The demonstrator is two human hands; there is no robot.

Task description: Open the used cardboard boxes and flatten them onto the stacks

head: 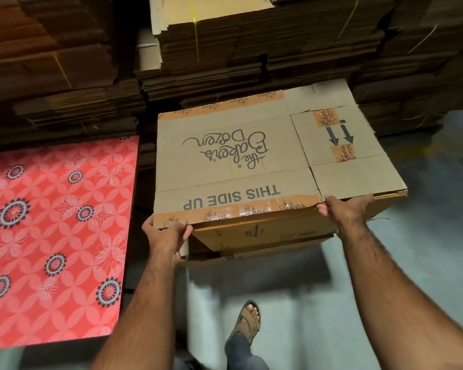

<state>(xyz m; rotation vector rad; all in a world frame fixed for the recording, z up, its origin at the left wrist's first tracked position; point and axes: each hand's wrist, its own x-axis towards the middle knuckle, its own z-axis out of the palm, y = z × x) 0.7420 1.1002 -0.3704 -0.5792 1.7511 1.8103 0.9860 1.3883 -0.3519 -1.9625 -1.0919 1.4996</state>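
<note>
Left hand [166, 236] and right hand [345, 209] each grip the flattened box's [233, 156] near edge, fingers curled.

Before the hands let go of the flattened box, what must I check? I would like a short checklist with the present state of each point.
1. Left hand grips near edge of the flattened box: ok.
2. Right hand holds the near right corner: ok.
3. Box fully flat, flaps open: ok.
4. Box lined up with the low stack beneath: not ok, it overhangs and sits skewed.
5. Box resting fully on the stack: cannot tell.
6. Foot clear of the stack: ok.
</note>
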